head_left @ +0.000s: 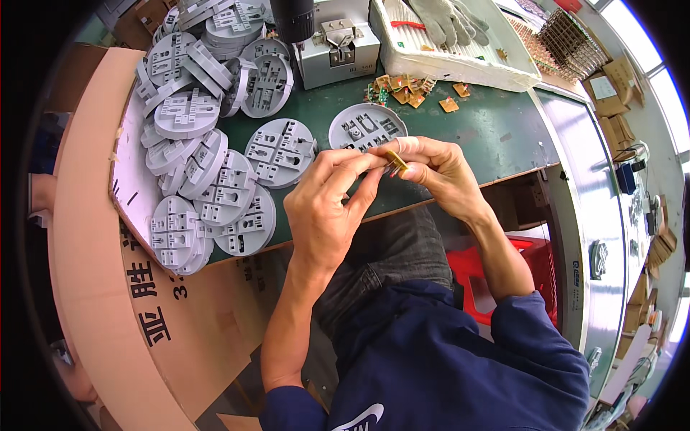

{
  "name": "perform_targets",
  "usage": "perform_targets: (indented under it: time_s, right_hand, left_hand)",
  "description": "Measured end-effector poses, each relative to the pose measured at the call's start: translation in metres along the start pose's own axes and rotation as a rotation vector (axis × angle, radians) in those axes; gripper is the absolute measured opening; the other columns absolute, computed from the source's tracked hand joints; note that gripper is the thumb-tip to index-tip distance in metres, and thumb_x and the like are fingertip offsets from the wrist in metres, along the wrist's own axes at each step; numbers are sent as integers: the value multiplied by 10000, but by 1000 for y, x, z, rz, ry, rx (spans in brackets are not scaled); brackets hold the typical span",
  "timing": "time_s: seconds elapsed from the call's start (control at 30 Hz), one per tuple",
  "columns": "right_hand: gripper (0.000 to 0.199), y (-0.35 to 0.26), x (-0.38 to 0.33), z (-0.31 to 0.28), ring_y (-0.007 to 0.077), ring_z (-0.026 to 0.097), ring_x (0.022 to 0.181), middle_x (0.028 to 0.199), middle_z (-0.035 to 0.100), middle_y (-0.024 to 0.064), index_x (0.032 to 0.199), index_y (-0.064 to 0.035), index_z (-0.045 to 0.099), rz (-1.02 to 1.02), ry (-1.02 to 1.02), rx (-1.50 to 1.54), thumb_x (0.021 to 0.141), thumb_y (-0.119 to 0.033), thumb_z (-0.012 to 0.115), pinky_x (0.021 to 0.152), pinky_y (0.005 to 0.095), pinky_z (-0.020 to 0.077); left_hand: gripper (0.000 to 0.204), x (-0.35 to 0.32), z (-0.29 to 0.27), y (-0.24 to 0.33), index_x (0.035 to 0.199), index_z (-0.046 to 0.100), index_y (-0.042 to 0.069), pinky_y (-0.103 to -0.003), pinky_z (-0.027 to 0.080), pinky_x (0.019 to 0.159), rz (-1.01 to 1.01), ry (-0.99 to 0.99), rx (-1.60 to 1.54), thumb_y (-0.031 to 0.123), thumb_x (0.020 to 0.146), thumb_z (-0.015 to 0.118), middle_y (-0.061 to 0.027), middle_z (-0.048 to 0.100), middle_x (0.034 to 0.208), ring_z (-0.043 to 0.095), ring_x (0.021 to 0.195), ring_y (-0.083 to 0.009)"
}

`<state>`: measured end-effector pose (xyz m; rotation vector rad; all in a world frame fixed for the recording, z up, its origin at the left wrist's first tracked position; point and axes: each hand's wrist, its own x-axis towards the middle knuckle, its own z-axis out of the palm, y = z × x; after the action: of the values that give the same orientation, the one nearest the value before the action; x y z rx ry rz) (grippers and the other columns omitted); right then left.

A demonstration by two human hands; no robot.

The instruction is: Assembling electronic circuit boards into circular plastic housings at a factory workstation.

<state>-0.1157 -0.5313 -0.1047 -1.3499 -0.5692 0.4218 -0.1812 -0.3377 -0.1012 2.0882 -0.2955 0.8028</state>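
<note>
Both my hands pinch one small brass-coloured part above the front edge of the green bench

My left hand [327, 205] and right hand [438, 172] meet at the middle of the view, fingertips closed tight on the small brass part [394, 161], which sits tilted between them, just at the 6 o'clock rim of a grey round plate [365, 128] lying flat on the green bench [496, 136]. More grey round plates [208, 144] lie heaped from 9 to 11 o'clock, partly on a cardboard sheet [93, 251]. At 12 o'clock stands a grey metal box [338, 47]; small orange circuit pieces [402, 90] are scattered just below it, and work gloves [449, 21] rest in a white tray [460, 65] at 1 o'clock
</note>
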Motion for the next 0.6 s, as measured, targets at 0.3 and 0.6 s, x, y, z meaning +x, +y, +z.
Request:
perform_targets:
  time_s: [0.3,0.6]
  right_hand:
    - [349,-22,13,-31,209,679,1118,1214,701,126,1280,57,648,-127,246,-273,1025,-180,657,1055,395,531]
    - [382,-13,15,-29,215,684,1103,1181,695,139,1315,82,592,58,337,-209,1044,-183,640,962,373,589]
  left_hand:
    - [961,38,-17,-27,1502,495,75,-462,356,1207,55,-425,204,376,689,911,-174,451,1570,396,1480,-368]
    - [1091,25,25,-22,1370,501,-182,-439,481,1073,25,-403,505,643,721,796,-326,487,1468,548,1240,-408]
